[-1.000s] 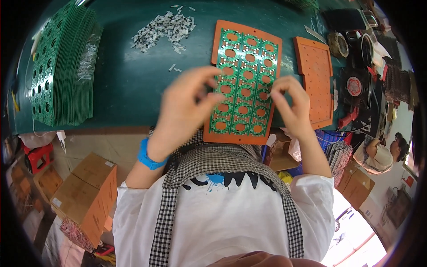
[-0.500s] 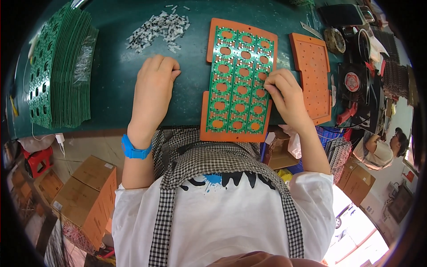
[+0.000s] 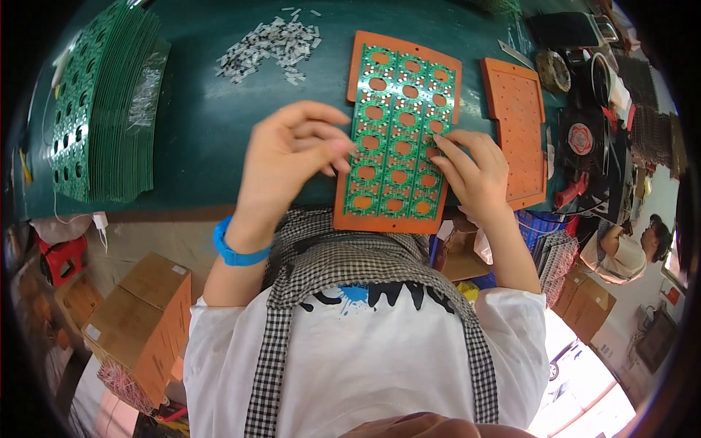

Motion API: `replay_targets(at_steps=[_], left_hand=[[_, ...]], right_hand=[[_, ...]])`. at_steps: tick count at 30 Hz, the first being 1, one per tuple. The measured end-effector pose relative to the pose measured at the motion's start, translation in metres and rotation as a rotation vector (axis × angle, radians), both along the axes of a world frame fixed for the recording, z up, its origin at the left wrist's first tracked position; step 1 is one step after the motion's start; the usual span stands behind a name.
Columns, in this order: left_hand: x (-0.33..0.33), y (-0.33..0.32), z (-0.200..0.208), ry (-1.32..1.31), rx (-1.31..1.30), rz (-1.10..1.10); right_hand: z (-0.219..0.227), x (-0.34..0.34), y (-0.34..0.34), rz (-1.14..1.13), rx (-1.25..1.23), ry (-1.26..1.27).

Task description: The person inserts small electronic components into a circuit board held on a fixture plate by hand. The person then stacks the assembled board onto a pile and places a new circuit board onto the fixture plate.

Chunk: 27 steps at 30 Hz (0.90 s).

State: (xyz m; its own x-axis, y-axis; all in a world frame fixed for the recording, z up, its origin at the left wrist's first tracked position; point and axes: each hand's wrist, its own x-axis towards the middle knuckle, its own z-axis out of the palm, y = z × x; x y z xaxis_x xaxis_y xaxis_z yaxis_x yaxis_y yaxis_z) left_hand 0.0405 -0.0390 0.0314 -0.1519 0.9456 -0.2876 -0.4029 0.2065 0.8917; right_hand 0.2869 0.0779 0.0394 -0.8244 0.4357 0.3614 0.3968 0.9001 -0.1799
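Note:
A green printed circuit board panel (image 3: 399,133) with rows of oval cut-outs lies in an orange fixture tray (image 3: 367,220) in front of me. My left hand (image 3: 296,150) hovers by the panel's left edge, wrist in a blue band. Its thumb and middle finger come together while the index reaches out; anything pinched there is too small to name. My right hand (image 3: 475,166) bends over the panel's right edge, thumb and index at the board, and whatever sits between them is hidden. Behind lies a pile of small clear-and-black parts (image 3: 270,47).
A tall stack of green circuit boards (image 3: 109,109) stands at the left. To the right lie a second orange tray (image 3: 517,131), a metal ruler (image 3: 518,53) and a tape roll (image 3: 553,71). Cardboard boxes (image 3: 139,306) are on the floor. Another person (image 3: 621,252) sits at far right.
My left hand has moved right and nearer to me, from below the parts pile to the panel's left edge. My right hand stays at the right edge, its thumb and index farther apart.

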Motion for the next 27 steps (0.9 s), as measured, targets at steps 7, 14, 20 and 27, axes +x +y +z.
replay_targets(at_steps=[7, 14, 20, 27], left_hand=[[0.041, 0.005, 0.011, -0.134, -0.049, -0.159], [0.037, 0.002, 0.011, 0.164, 0.004, -0.091], [-0.013, -0.003, -0.012, 1.553, -0.055, 0.257], [-0.016, -0.003, -0.018, 1.414, -0.007, 0.242]], right_hand=[[0.007, -0.024, -0.025, 0.285, -0.028, 0.294], [0.012, -0.014, -0.024, 0.181, -0.281, 0.285], [0.009, 0.013, -0.011, -0.044, -0.525, 0.073], [0.006, 0.011, -0.011, 0.017, -0.483, 0.003]])
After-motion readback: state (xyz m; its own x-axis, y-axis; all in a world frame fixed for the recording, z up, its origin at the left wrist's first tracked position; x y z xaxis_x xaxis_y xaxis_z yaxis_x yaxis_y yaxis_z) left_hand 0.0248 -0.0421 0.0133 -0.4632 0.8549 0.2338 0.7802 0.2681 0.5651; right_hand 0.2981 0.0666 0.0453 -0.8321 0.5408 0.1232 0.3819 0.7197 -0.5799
